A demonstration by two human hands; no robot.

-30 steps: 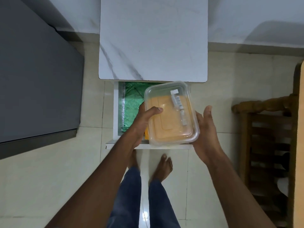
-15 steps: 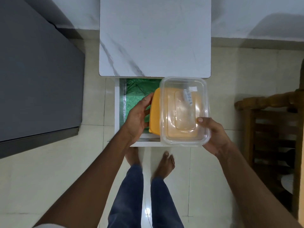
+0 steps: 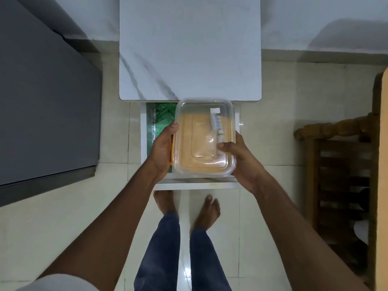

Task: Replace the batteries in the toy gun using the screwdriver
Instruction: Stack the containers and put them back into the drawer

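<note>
Both hands on the clear plastic container [image 3: 204, 139], held over the open drawer [image 3: 147, 143] below the marble tabletop [image 3: 189, 49]. Left hand [image 3: 161, 150] curled round its left edge, right hand [image 3: 239, 158] gripping the right side, thumb on top. Toy gun, screwdriver: nowhere in sight.

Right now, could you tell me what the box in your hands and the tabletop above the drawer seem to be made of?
Clear box: likely thin glossy plastic, since the orange shows through and its rim glints. Tabletop: smooth white surface with grey veins, marble or a marble-print laminate; the picture cannot settle which.
</note>
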